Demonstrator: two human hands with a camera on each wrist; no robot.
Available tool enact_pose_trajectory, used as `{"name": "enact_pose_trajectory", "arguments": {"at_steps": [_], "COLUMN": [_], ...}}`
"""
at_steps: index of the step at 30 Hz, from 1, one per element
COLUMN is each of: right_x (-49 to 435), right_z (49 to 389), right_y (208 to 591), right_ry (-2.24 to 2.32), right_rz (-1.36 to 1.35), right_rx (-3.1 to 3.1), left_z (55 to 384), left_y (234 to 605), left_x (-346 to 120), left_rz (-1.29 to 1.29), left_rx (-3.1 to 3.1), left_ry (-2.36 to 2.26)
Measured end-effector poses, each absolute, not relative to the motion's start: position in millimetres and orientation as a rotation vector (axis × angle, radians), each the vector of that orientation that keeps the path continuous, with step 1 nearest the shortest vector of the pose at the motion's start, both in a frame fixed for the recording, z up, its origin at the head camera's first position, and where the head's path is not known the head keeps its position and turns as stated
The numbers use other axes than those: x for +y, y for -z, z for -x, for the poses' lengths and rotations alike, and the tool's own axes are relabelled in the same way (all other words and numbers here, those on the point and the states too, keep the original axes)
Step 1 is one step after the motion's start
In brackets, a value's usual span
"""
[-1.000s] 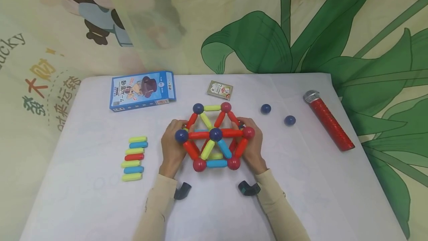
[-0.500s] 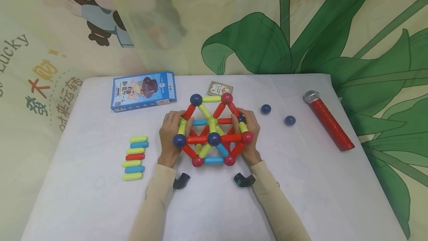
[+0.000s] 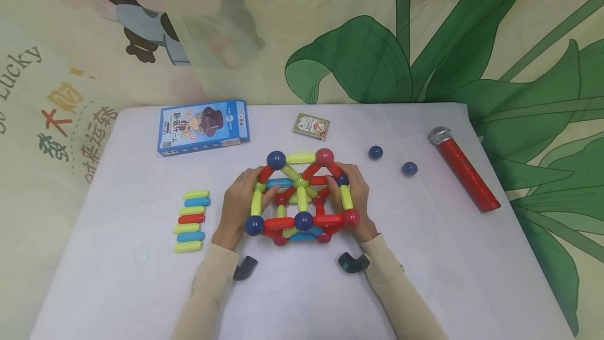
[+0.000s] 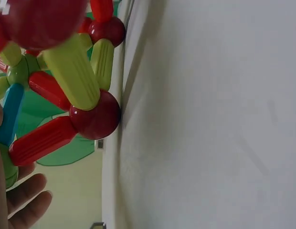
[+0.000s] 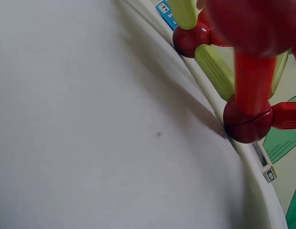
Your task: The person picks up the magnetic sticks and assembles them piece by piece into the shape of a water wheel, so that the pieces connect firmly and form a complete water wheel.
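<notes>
Both hands hold a magnetic ball-and-rod frame (image 3: 303, 221) made of red, blue and green balls joined by red, yellow and light-blue rods. My left hand (image 3: 232, 206) grips its left side, thumb on the inner side near a green ball. On the opposite side my right hand (image 3: 356, 195) grips close to a blue ball, its thumb inside the frame. The left wrist view shows some fingers (image 4: 26, 193) reaching past a green ball, and dark red balls (image 4: 96, 117) low on the frame. In the right wrist view, similar red balls (image 5: 248, 121) and rods appear close up.
Several loose rods (image 3: 190, 228) lie in a column at left. Behind them is a blue box (image 3: 203, 127), and a small card box (image 3: 311, 126) lies at the back. Two blue balls (image 3: 375, 152) and a red microphone-like tube (image 3: 467, 172) lie at right on the white table (image 3: 448, 266).
The frame rises slightly, then comes lower and tips, its near upper row of balls moving toward the person. Yellow rods and the inside now show. Both hands keep their hold.
</notes>
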State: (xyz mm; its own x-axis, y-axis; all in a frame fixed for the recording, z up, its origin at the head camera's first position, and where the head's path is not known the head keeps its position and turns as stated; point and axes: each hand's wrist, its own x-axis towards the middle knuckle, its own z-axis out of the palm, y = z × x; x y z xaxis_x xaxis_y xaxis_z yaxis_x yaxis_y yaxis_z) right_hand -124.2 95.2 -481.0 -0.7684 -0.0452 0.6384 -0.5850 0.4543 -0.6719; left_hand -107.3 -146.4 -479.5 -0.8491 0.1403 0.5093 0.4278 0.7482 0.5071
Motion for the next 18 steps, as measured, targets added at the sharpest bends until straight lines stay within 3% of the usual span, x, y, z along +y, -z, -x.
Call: {"name": "enact_pose_trajectory", "arguments": {"at_steps": [9, 14, 18], "right_x": [117, 125, 150], "right_z": [123, 116, 103], "right_y": [502, 500, 498], "right_ry": [-1.234, -1.180, -1.134], "right_rz": [-0.716, -0.650, -0.521], "right_rx": [-2.266, -2.463, -2.704], "left_z": [94, 90, 71], "left_y": [480, 474, 463], "left_x": [-153, -161, -181], "left_rz": [0.562, 0.548, 0.377], "left_rx": [-2.568, -2.697, -2.908], "left_ry": [0.777, 0.757, 0.900]}}
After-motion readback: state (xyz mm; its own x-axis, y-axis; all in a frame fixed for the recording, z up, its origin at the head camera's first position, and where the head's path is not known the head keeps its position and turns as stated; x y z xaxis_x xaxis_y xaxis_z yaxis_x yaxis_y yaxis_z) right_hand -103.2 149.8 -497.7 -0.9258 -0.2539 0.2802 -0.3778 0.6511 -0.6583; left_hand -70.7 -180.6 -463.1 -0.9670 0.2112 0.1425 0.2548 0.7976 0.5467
